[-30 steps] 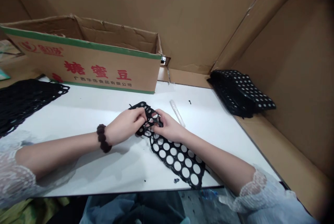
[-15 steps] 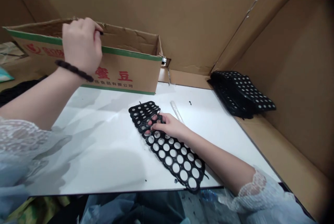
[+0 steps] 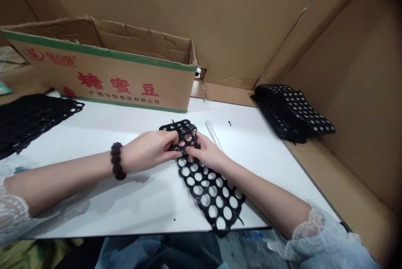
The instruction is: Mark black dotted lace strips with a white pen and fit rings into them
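Observation:
A black sheet full of round holes [image 3: 205, 189] lies slantwise on the white table, its lower end hanging slightly past the front edge. My left hand [image 3: 153, 147], with a dark beaded band at the wrist, pinches the sheet's left side near its upper end. Opposite it, my right hand [image 3: 207, 152] grips the same part, thumb on top and fingers showing through the holes. Behind the right hand lies a clear, narrow tube-like piece [image 3: 213, 133], partly hidden.
An open cardboard box [image 3: 135, 76] with green edges and red lettering stands at the back left. More black perforated sheets [image 3: 31, 120] lie at the left, and a stack of them [image 3: 292, 112] sits at the right. Tall cardboard walls [image 3: 226, 26] enclose the white table [image 3: 125, 206].
My left hand has come down from the box's rim and taken hold of the black sheet beside my right hand. The sheet's lower end has shifted slightly left.

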A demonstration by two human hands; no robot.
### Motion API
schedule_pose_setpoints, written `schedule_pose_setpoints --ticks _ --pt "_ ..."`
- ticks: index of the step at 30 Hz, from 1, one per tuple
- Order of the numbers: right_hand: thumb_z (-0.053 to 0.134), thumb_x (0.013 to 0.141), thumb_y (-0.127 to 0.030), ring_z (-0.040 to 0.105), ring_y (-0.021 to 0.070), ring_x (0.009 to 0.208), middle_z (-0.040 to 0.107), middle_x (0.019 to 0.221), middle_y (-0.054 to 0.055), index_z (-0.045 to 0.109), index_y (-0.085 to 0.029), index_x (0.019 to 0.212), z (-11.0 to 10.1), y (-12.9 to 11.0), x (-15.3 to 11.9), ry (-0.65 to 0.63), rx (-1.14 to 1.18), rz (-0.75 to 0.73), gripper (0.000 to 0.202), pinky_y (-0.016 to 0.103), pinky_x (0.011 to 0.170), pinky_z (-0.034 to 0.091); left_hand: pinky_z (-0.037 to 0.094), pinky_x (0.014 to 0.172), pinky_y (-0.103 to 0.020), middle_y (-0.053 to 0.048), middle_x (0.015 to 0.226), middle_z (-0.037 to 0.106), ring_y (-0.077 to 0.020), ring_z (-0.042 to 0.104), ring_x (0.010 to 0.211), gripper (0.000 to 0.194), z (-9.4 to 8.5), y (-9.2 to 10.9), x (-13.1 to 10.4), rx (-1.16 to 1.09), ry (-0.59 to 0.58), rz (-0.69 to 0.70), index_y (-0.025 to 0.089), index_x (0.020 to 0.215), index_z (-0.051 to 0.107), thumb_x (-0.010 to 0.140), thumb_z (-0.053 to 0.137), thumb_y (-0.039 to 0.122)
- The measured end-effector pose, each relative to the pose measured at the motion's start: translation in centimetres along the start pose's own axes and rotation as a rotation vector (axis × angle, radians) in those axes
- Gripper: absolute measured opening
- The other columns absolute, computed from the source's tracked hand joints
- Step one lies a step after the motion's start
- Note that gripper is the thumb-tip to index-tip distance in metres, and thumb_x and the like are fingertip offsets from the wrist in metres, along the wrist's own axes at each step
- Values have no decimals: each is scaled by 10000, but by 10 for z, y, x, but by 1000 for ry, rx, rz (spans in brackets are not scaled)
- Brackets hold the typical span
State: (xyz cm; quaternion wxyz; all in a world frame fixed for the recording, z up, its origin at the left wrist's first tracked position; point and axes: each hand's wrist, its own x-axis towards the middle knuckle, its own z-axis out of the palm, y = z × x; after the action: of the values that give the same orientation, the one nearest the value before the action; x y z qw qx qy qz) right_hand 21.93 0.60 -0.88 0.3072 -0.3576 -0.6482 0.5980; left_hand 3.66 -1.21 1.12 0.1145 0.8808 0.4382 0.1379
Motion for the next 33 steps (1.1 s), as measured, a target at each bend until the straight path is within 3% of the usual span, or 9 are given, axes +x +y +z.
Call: schedule_pose_setpoints --ticks 7,11,14,15,18,21,24,29,33 --pt "450 669 -53 557 141 837 570 853 15 444 -172 877 0 1 1 -30 -96 -68 240 299 809 436 393 511 -208 15 638 559 -101 515 569 199 -19 2 8 -583 -56 -287 156 712 489 792 460 336" --pt "426 652 -21 599 140 809 563 828 -2 384 -195 814 1 3 -1 -106 -36 -15 242 274 740 461 396 495 -209 35 581 508 -81 492 519 162 -52 -17 10 -244 505 -378 147 831 485 821 442 303" --pt "433 645 -21 610 142 810 549 897 9 357 -206 839 1 4 -2 -121 9 16 279 223 592 459 415 601 -214 35 761 535 -62 507 653 204 -92 -57 17 173 968 -367 157 988 476 853 419 300" --pt "436 648 -30 608 147 808 553 910 18 360 -207 845 0 4 -2 -122 8 31 276 207 524 437 415 693 -245 35 834 549 -69 502 730 236 -104 -71 20 309 1019 -351 159 1023 473 868 403 322" --pt "444 659 -54 598 160 816 571 924 36 380 -207 849 -2 3 -2 -130 4 51 252 179 418 363 358 851 -386 5 917 568 -174 491 949 355 -131 -99 32 557 796 -470 97 971 538 875 348 381" --pt "451 656 -62 595 169 842 575 941 38 385 -209 857 -3 1 -1 -133 26 53 258 174 407 347 324 880 -487 -76 1054 550 -283 398 1098 473 -127 -90 37 676 659 -549 60 1017 548 895 242 399" --pt "459 641 -69 589 160 785 581 935 34 381 -207 849 -3 1 -1 -117 23 78 262 177 394 337 340 897 -400 -97 1091 538 -236 430 1074 468 -91 -50 30 729 712 -326 117 1097 501 908 177 397" --pt "473 625 -76 421 54 459 549 811 -19 403 -194 853 -3 2 0 -62 -50 74 266 200 399 359 390 534 -280 -48 738 639 -202 586 636 486 -11 7 5 444 16 -76 157 1066 450 834 297 556" --pt "454 627 -52 405 52 479 495 731 -39 421 -185 866 -3 3 0 -82 -44 7 276 189 422 354 376 507 -265 -53 747 647 -200 606 638 287 11 13 0 363 -19 -115 174 930 437 904 212 350"
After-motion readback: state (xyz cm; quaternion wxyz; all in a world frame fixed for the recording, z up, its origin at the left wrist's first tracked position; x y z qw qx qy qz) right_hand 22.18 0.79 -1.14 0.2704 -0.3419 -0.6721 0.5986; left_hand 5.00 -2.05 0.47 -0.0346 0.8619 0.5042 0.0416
